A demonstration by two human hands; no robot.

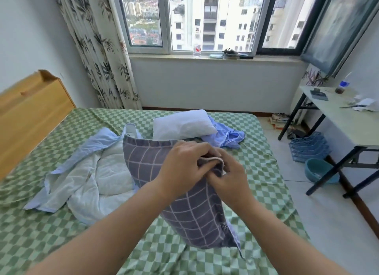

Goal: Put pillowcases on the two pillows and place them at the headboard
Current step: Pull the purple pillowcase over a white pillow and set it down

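Observation:
A grey pillowcase with a pale grid pattern (184,205) is lifted above the green checked bed (61,233). My left hand (182,164) grips its top corner, and my right hand (229,176) pinches the same corner from the other side. A bare white pillow (182,125) lies behind it toward the far side of the bed. To the left lies a crumpled white quilt or pillow (110,172), partly wrapped in light blue fabric (96,145). More light blue fabric (229,137) is bunched beside the white pillow. The wooden headboard (30,114) stands at the left.
A table (348,118) on black legs stands right of the bed, with small items on top. Under it sit a blue basket (309,147) and a teal basin (317,172). A window sill (205,57) with a bottle runs along the far wall; a patterned curtain (98,49) hangs left.

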